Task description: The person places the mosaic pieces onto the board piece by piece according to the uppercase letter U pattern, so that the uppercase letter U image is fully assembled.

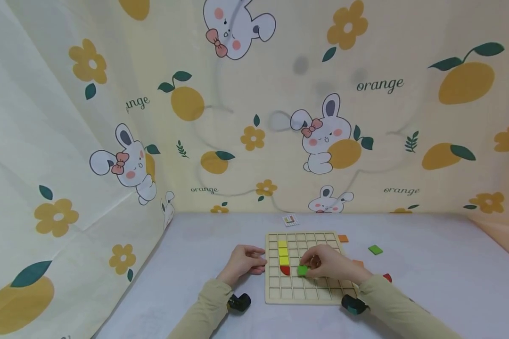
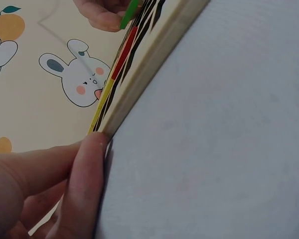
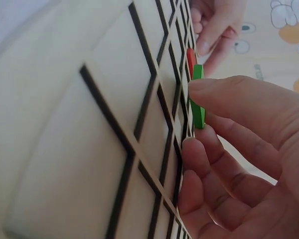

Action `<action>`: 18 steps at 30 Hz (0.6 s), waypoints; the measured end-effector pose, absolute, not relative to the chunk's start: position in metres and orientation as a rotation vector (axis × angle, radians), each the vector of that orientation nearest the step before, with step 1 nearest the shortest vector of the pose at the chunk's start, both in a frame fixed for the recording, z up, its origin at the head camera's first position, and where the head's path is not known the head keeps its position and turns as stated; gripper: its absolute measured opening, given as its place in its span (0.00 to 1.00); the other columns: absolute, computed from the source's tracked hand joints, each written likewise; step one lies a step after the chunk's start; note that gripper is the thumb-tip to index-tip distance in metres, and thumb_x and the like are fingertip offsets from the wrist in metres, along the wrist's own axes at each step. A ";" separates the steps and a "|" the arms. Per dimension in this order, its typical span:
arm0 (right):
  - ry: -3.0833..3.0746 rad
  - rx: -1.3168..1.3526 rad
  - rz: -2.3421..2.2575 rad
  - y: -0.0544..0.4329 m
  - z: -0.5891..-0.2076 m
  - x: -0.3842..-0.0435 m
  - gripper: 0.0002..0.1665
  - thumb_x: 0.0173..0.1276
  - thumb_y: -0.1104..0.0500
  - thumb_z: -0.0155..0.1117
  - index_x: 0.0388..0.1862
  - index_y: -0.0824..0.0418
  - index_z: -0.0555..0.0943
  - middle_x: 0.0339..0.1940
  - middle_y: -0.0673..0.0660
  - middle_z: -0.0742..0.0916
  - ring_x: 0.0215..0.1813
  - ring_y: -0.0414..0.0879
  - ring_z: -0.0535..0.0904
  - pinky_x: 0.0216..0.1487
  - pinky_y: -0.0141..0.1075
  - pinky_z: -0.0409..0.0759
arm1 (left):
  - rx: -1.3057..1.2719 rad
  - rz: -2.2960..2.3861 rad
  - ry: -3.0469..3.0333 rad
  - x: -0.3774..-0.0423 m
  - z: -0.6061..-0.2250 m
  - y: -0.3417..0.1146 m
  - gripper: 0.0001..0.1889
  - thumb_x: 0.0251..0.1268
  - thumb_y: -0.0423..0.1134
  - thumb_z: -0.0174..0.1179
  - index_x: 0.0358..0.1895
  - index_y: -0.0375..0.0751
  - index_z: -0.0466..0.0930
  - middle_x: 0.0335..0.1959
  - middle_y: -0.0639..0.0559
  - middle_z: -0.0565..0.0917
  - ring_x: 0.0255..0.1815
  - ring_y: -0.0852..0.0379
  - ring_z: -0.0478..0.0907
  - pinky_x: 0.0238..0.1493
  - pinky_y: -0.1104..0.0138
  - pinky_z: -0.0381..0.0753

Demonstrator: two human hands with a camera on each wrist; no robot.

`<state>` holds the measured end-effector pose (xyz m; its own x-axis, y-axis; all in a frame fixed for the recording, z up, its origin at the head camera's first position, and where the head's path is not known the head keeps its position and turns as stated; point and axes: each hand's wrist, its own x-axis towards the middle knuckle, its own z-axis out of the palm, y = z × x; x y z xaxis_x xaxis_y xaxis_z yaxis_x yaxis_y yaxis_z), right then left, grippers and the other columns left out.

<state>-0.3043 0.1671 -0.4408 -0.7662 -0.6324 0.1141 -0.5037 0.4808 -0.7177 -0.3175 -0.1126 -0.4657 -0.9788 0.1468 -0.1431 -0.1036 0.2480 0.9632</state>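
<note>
A wooden grid board [image 1: 275, 282] lies flat on the table. My right hand [image 1: 332, 263] pinches a green square tile [image 1: 302, 271] between thumb and fingers, close over the board's middle cells. In the right wrist view the green tile [image 3: 199, 114] stands out edge-on at the thumb tip. Several yellow square tiles [image 1: 283, 252] form a column on the board's left part, with a red rounded piece [image 1: 285, 270] directly below them. At the board's left edge, my left hand [image 1: 247, 261] rests with its fingertips touching the side; its thumb [image 2: 92, 169] lies against that edge.
Beyond the board lies a small printed pattern card [image 1: 290, 220]. To its right are orange tiles [image 1: 343, 238], another green tile [image 1: 375, 250] and a red piece [image 1: 388, 278], partly behind the right sleeve. A printed cloth [image 1: 254, 113] hangs behind the table.
</note>
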 end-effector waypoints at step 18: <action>2.561 -0.931 -1.169 0.158 -0.444 -0.306 0.11 0.56 0.63 0.74 0.39 0.58 0.84 0.33 0.51 0.83 0.32 0.43 0.74 0.32 0.30 0.76 | 0.031 1.807 2.331 -0.319 -0.467 -0.111 0.16 0.54 0.28 0.68 0.48 0.34 0.82 0.30 0.46 0.84 0.23 0.57 0.83 0.27 0.66 0.86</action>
<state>-0.3064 0.1575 -0.4440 -0.7887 -0.6075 0.0939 -0.4690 0.4960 -0.7307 -0.3187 -0.1109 -0.4673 -0.9813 0.1338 -0.1385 -0.1007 0.2561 0.9614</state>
